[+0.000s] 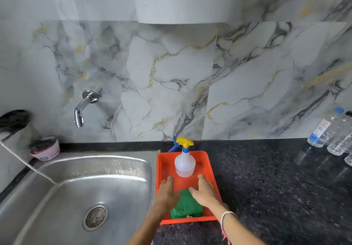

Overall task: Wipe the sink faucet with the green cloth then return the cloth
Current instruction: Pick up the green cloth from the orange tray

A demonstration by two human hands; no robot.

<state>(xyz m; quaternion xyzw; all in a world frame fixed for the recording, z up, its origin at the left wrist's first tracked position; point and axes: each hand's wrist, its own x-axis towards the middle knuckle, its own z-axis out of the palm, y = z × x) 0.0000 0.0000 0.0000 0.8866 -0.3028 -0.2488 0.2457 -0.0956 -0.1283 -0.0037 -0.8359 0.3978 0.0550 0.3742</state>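
Note:
A folded green cloth (187, 205) lies at the near end of an orange tray (209, 165) on the dark counter, right of the steel sink (80, 183). My left hand (166, 193) hovers flat over the cloth's left edge, fingers spread. My right hand (204, 191) lies flat over its right edge, fingers extended. Neither hand visibly grips the cloth. The chrome faucet (82, 107) sticks out of the marble wall above the sink, far to the left of both hands.
A clear spray bottle (184, 163) with a yellow and blue trigger stands at the tray's far end. A small pink-lidded tub (45, 149) sits behind the sink. Plastic water bottles (333, 134) stand at the far right. A white cord crosses the sink's left edge.

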